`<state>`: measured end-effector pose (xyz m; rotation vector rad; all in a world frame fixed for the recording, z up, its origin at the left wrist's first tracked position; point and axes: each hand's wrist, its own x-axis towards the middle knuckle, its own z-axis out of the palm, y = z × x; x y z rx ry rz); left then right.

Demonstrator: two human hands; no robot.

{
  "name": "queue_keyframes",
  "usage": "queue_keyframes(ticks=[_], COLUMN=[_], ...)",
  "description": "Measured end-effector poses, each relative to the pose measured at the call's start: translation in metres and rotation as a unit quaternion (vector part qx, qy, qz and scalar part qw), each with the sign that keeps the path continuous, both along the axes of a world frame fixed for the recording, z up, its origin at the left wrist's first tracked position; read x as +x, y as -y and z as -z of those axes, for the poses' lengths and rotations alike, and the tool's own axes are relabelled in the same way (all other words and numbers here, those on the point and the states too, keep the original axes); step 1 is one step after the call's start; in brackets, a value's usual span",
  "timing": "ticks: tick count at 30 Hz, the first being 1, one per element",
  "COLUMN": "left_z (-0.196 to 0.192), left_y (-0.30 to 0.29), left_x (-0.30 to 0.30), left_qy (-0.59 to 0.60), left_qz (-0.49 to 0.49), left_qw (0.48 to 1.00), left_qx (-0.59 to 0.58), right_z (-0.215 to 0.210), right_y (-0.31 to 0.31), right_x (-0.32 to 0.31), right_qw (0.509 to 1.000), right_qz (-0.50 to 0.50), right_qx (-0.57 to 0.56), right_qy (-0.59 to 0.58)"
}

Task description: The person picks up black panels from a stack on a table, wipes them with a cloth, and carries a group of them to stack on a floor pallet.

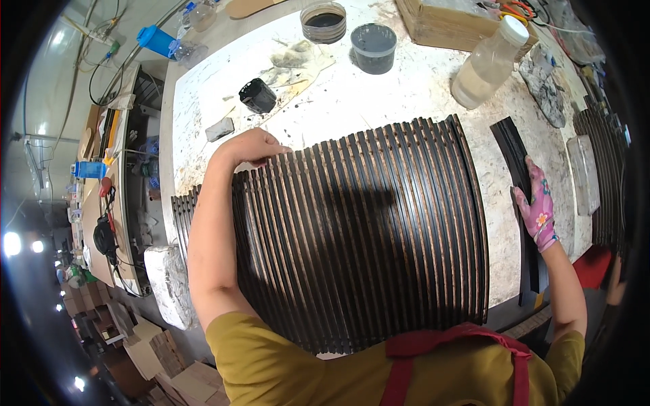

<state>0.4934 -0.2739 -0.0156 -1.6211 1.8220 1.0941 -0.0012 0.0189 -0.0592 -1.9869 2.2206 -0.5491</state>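
Many long dark strips with brown edges (359,223) lie side by side across the table in front of me. My left hand (254,147), bare, is at their far ends on the left side. Its fingers are curled closed there, and what they pinch, if anything, is hidden. On the right, my right hand (539,206) wears a pink flowered glove. It is closed around a separate pair or small bunch of black strips (509,145), which stands apart from the row and slants toward me.
Past the strips stand a black-stained cup (258,96), a tub of dark liquid (374,49), a round jar (323,24) and a white-capped bottle (482,64). A wooden box (440,26) is at the back. White wrapped blocks (169,284) (583,176) flank the table.
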Motion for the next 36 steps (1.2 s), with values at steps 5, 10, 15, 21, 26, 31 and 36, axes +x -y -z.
queue_keyframes(ticks=[5,10,15,21,26,31,36], left_z=[0.004,0.018,0.033,0.024,0.012,-0.020,-0.050], left_y=[-0.010,-0.009,-0.001,-0.013,-0.022,-0.042,-0.024], left_x=[-0.063,-0.124,-0.144,-0.158,-0.143,-0.117,-0.056], left_qy=[-0.008,-0.227,-0.224,-0.232,-0.264,-0.292,-0.447], left_qz=[0.185,0.309,0.290,0.259,0.117,0.023,-0.204], left_qw=[0.950,0.862,0.882,0.874,0.870,0.838,0.777], left_qx=[-0.250,-0.332,-0.296,-0.339,-0.399,-0.461,-0.394], right_z=[-0.010,-0.024,-0.010,-0.016,-0.023,-0.014,-0.033], right_y=[-0.003,-0.001,0.000,-0.008,-0.007,-0.006,-0.012], right_x=[0.002,0.009,0.003,-0.001,0.001,0.001,-0.004], right_qw=[1.000,1.000,0.998,0.995,0.994,0.998,0.997], right_qz=[0.008,0.010,0.030,0.064,0.069,0.044,0.060], right_qx=[0.002,0.012,0.052,0.073,0.085,0.032,0.035], right_qy=[0.025,0.015,0.024,0.011,0.029,0.028,-0.045])
